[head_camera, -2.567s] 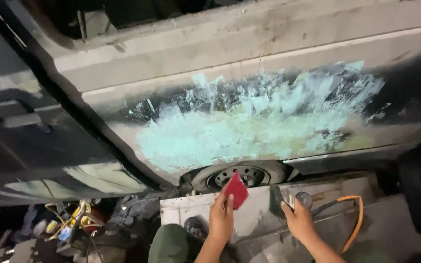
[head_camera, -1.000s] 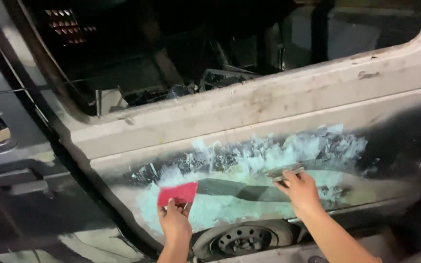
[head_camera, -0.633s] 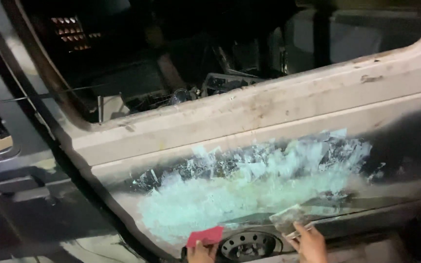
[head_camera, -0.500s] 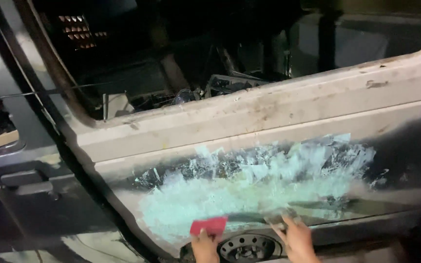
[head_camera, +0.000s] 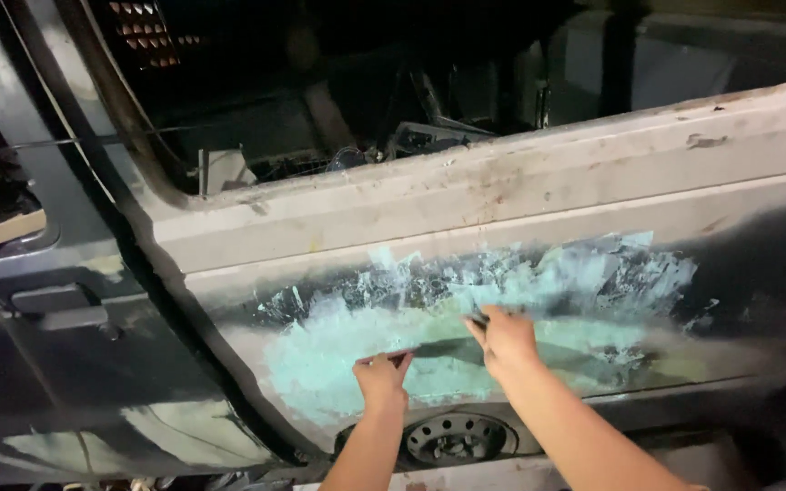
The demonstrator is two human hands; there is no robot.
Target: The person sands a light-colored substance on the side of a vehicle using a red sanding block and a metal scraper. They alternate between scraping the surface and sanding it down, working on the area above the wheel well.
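No packages, labels, signs, screens visible (whole view checked).

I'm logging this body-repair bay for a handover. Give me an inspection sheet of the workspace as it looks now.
Surface: dark vehicle side panel, scuffed, with a pale green filler patch.
Job's things: thin red spreader, edge-on at left hand's fingertips; small dark tool at right hand, too small to identify.
Clutter: loose parts inside the glassless window opening.
Grippers: left hand and right hand pressed against the filler.
Cables: nothing seen.
Surroundings: steel wheel below; dark door handle at left.
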